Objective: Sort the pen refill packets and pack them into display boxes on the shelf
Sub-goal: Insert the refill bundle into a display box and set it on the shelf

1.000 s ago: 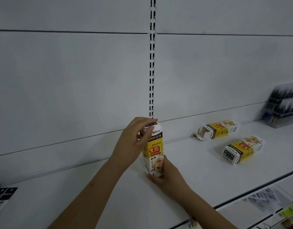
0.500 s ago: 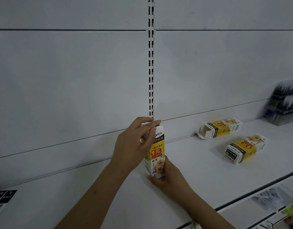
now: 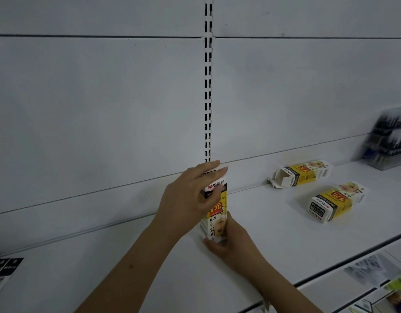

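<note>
Head view, one moment. White shelf (image 3: 251, 211) against a white back panel (image 3: 104, 109), with a slotted upright strip (image 3: 208, 86) running down the panel's middle.

Item: upright box (image 3: 215, 208), yellow and white, standing on end on the shelf just below the strip, close to the back panel. Left hand (image 3: 190, 199) was curled over its top and left side, fingers wrapped across the upper end; that grip was clamped on the box. Right hand (image 3: 228, 242) held the bottom end, thumb up along the right edge and fingers beneath the base; that grip was likewise clamped on the box.

Item: open box (image 3: 303, 173), same print, lying on its side at the back of the shelf to the right, its flaps spread toward the left.

Item: closed box (image 3: 335, 201), same print, lying on its side nearer the shelf's front edge, apart from the open one.

Item: clear rack (image 3: 389, 141) at the far right, blurred, dark contents not legible.

Item: dark printed packets (image 3: 3, 272) at the far left edge of the shelf, partly cut off.
</note>
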{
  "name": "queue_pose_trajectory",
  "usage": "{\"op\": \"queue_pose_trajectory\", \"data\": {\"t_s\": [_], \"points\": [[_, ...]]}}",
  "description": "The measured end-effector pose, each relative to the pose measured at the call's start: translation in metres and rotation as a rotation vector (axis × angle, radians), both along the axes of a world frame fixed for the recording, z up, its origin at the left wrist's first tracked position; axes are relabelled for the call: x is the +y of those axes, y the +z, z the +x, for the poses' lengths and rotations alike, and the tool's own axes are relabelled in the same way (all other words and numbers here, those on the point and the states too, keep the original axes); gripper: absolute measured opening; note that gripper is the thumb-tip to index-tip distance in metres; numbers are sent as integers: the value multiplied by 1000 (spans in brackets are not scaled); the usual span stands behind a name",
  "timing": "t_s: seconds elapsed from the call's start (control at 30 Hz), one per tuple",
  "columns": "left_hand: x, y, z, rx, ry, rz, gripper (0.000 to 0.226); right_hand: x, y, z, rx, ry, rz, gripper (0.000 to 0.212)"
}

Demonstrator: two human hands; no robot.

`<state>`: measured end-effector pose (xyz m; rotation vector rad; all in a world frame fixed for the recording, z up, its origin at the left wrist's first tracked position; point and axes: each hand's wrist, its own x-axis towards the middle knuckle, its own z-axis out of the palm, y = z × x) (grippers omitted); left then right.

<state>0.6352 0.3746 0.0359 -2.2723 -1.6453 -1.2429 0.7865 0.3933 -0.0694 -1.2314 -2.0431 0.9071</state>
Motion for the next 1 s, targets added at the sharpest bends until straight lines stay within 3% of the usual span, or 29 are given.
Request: {"op": "queue_pose_trajectory", "data": {"t_s": [0.2, 0.33, 0.5, 0.67, 0.8, 0.93, 1.0], "points": [[4, 3, -4, -25, -59, -63, 37, -6, 10, 6, 17, -24, 46, 57], [12, -8, -31, -253, -120, -149, 43, -6, 21, 27, 24, -89, 171, 49], [9, -44, -19, -413, -163, -407, 78, 14, 23, 78, -11, -80, 350, 54], [20, -52, 9, -293, -207, -367, 81, 25, 48, 136, -157, -4, 376, 51], [39, -35, 45, -231, -278, -326, 72, 47, 82, 183, -249, -131, 356, 56], [67, -35, 91, -353, -280, -249, 56, 67, 92, 218, 42, -401, 141, 76], [74, -41, 110, -422, -272, -239, 55, 75, 91, 228, 174, -438, 65, 65]]}}
